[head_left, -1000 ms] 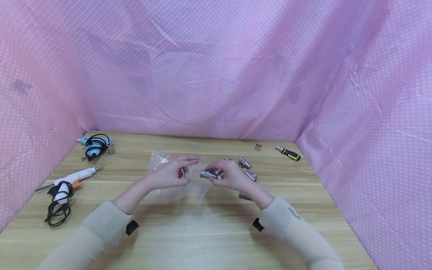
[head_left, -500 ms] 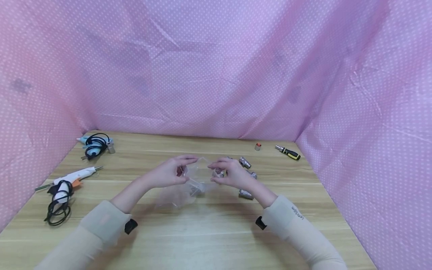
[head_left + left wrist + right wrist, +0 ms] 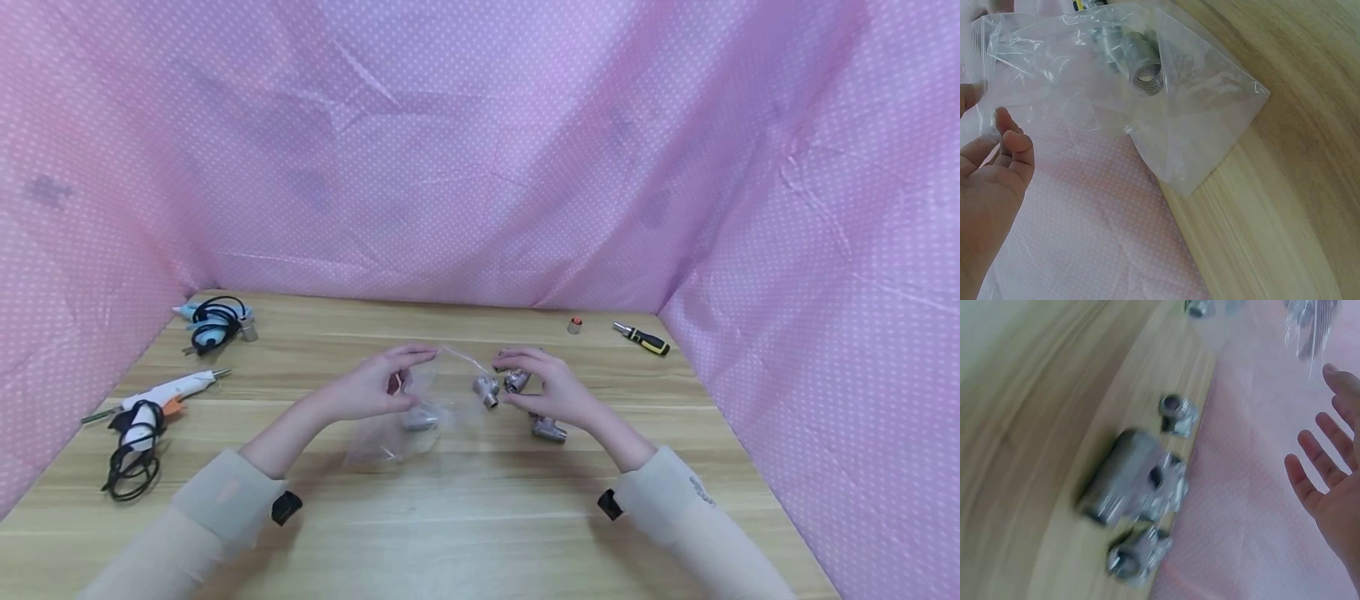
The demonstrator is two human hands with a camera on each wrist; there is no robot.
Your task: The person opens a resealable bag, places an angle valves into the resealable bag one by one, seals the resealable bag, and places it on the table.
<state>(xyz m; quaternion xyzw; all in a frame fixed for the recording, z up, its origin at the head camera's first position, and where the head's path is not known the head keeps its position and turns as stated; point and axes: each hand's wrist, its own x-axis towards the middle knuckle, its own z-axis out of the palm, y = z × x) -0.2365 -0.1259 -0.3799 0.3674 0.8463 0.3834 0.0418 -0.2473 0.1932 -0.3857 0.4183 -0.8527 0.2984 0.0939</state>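
Note:
My left hand (image 3: 375, 385) grips a clear plastic bag (image 3: 1204, 125) by its mouth, thumb and fingers spread apart at the edge. Inside the bag lies a threaded metal pipe fitting (image 3: 1144, 69), also showing through the plastic in the head view. To the right, my right hand (image 3: 551, 387) is empty, its fingers extended in the right wrist view. Between the hands sits one metal fitting (image 3: 487, 390). Another fitting (image 3: 517, 381) is framed by the right thumb and fingers, and one more fitting (image 3: 549, 429) lies just below that hand.
A blue glue gun (image 3: 212, 336) with coiled cord and a metal cylinder (image 3: 248, 329) are at the back left. Nearer lies a white glue gun (image 3: 168, 390). A small red-topped metal piece (image 3: 574, 326) and a yellow-black screwdriver (image 3: 647, 341) lie at the back right. Pink dotted cloth surrounds the table.
The fitting once in my right hand is now in the bag. My right hand has let go and moved right, over the loose fittings. My left hand keeps the bag nearly in place.

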